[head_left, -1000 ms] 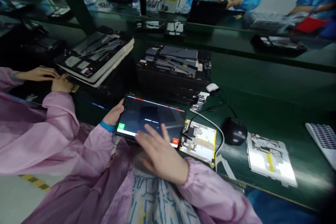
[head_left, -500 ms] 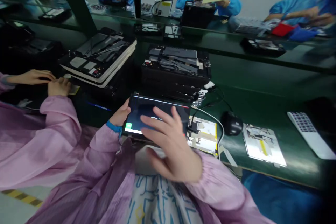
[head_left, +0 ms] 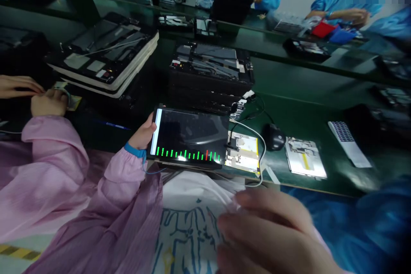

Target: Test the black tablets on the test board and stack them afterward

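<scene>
My left hand (head_left: 144, 132) grips the left edge of a black tablet (head_left: 189, 137) held at the near edge of the green bench. Its dark screen shows a row of green bars with one red bar along the bottom. My right hand (head_left: 272, 235) is close to the camera at the lower right, blurred, fingers stretched out leftward and holding nothing, well clear of the tablet. A white cable (head_left: 257, 137) runs from the tablet's right side past an open board with yellow tape (head_left: 244, 152).
A black stack of tablet bodies (head_left: 210, 70) stands behind the tablet, another tilted stack (head_left: 102, 58) to the left. A black mouse (head_left: 274, 137), an open chassis (head_left: 305, 158) and a keypad (head_left: 348, 143) lie right. A neighbour's hands (head_left: 38, 96) work left; people in blue sit opposite.
My right hand left the tablet screen and drew back toward me at the lower right. The screen changed from green and red buttons to a row of bars. The view shifted downward.
</scene>
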